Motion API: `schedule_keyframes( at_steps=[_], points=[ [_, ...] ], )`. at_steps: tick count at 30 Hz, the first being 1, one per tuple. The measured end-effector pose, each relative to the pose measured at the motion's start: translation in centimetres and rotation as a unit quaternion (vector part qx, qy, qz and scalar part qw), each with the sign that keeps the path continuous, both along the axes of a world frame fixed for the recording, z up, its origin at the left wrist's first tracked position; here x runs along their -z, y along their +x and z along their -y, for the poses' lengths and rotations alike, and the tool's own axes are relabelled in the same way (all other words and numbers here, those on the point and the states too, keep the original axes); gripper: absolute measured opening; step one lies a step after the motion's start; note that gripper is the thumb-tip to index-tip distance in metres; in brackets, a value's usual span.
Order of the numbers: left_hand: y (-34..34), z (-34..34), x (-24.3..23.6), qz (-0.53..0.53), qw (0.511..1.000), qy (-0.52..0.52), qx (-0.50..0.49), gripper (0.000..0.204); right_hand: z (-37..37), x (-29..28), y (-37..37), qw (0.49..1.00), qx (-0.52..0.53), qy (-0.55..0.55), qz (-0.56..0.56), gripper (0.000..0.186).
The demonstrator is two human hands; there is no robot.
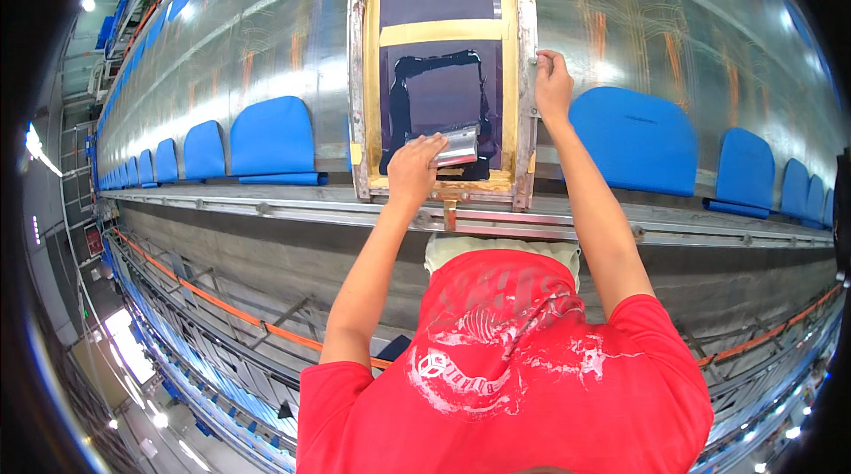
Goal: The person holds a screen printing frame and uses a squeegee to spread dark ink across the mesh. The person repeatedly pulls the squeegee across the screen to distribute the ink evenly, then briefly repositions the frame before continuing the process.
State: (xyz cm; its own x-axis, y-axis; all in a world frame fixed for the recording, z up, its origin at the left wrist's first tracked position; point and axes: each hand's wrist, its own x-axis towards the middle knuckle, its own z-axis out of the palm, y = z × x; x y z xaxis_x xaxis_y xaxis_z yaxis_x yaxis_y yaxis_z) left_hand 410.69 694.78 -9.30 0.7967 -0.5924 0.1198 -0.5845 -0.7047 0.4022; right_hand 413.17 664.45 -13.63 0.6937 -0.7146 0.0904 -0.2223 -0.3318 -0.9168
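A screen-printing frame (532, 13) with a pale metal border, tan tape and a purple mesh lies on the long metal table. Dark ink (439, 57) outlines a rough rectangle on the lower mesh. My left hand (414, 168) is closed on a silver squeegee (461, 144), tilted over the lower part of the mesh. My right hand (552, 84) holds the right edge of the frame, fingers curled at its upper half.
Blue fabric pieces (632, 146) lie in a row along the metal table (284, 22) on both sides of the frame. A metal rail (674, 235) runs along the near edge. An orange strip (222, 305) and metal racks appear below.
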Motion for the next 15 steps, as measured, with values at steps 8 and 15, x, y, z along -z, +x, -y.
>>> schedule_keyframes(
  at_steps=[8,15],
  points=[
    [-2.7,-6.7,1.5,0.000,0.999,0.011,0.043,0.051,-2.3,1.6,1.4,0.998,0.017,-0.043,-0.038,0.020],
    [3.8,-4.0,3.0,0.077,0.995,-0.009,0.070,0.041,-1.9,2.3,1.4,0.994,0.015,-0.055,-0.092,0.019]
  ],
)
